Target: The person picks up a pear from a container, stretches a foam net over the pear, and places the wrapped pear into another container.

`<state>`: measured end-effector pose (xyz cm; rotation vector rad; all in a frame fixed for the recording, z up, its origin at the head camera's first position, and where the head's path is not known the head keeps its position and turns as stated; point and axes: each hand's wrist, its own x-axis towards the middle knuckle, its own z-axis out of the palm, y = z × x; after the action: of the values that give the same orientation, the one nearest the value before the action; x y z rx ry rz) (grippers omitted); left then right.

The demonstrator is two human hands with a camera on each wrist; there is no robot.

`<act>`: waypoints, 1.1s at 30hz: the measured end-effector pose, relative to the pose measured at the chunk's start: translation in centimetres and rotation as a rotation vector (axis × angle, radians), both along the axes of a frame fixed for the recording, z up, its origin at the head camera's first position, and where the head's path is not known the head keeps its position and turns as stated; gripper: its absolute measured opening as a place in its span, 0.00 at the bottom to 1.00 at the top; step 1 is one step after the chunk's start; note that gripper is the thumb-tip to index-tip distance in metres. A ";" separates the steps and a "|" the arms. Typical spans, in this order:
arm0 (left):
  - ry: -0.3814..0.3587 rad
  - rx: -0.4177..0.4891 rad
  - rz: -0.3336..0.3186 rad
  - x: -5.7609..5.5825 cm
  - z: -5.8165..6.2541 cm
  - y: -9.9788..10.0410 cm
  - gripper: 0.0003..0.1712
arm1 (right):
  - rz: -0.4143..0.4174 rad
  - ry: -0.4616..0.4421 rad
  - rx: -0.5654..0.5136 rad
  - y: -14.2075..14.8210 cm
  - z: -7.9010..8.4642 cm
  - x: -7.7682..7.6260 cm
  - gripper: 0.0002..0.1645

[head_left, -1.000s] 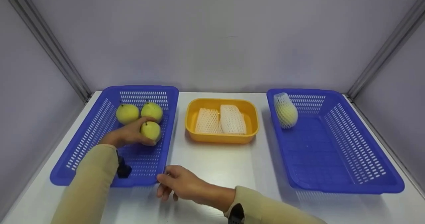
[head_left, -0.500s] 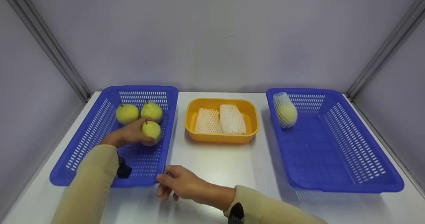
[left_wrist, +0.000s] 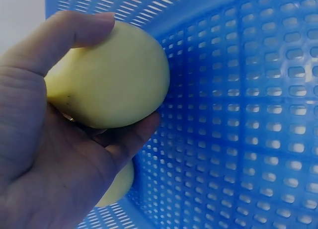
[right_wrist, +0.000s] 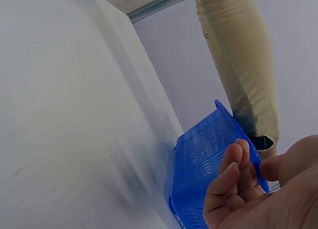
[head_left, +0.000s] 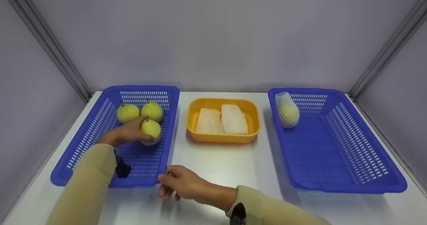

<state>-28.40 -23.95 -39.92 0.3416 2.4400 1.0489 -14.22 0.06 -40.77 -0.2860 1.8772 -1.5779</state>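
White tabletop (head_left: 217, 161): left hand (head_left: 131, 131) curled round a pear (head_left: 151, 131) in the left blue basket (head_left: 143, 182)
Two more pears (head_left: 128, 113) sit just beyond; the loosely curled right hand (head_left: 183, 182) is at the basket's near right corner, grip unclear; rightward, netting sleeves (head_left: 234, 120) in a yellow tub (head_left: 223, 138), a netted pear (head_left: 289, 114) in the right basket (head_left: 317, 155)

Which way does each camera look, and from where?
Head: on the person's head, facing forward and down at the left basket, yellow tub and right basket; left hand, right hand and sleeves show.
Left wrist: on that wrist, facing the pear gripped by the left hand.
Right wrist: on that wrist, facing past the right hand to the left basket and table; the left sleeve shows.
Head and left wrist share the pear.
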 end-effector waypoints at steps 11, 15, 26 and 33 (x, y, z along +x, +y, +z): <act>0.044 0.015 0.033 0.6 1.6 -1.3 0.50 | -0.013 0.007 0.042 0.9 0.3 -0.4 0.15; 0.089 0.064 0.069 0.9 2.2 -2.1 0.44 | -0.041 0.027 0.013 1.8 0.3 -0.7 0.13; 0.171 0.167 0.046 2.8 4.4 -2.8 0.38 | -0.109 0.103 -0.099 5.3 1.6 -2.4 0.15; 0.179 0.199 0.059 4.7 5.5 -1.3 0.43 | -0.222 0.184 -0.143 6.8 2.4 -3.0 0.18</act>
<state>-23.68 -25.29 -34.46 0.4472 2.5195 1.3447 -17.27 6.89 -38.32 -0.3026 1.9945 -1.8962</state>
